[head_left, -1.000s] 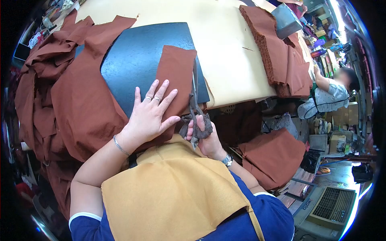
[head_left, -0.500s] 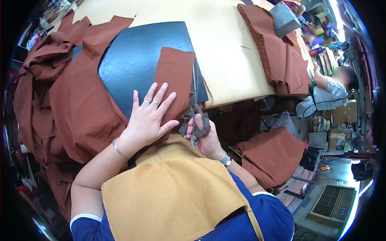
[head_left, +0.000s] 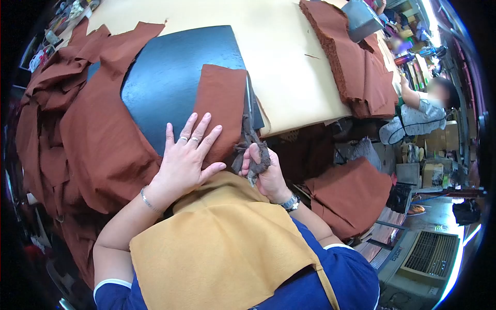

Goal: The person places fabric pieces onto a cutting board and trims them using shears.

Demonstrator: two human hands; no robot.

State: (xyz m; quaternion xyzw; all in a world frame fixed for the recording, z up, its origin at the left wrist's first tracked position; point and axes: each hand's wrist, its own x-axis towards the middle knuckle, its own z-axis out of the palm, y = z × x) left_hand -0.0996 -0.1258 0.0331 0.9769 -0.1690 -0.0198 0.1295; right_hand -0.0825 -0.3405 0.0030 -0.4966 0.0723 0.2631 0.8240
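Observation:
My left hand lies flat with fingers spread on a strip of reddish-brown leather. That strip rests on a dark, glossy board, its lower part under my fingers. My right hand grips a pair of scissors, whose handles are wrapped in ragged grey-brown cloth. The long blades point away from me along the right edge of the strip. Whether the blades are apart is hard to make out. A tan apron covers my front, just below both hands.
Crumpled reddish-brown leather is heaped on the left. More stacked leather lies on the cream tabletop, with a metal block on it. A folded leather pile is at lower right. Another person sits beyond.
The leather strip's top edge and my left hand sit slightly lower and further left in view. The whole scene has shifted a little left; my right hand still grips the scissors.

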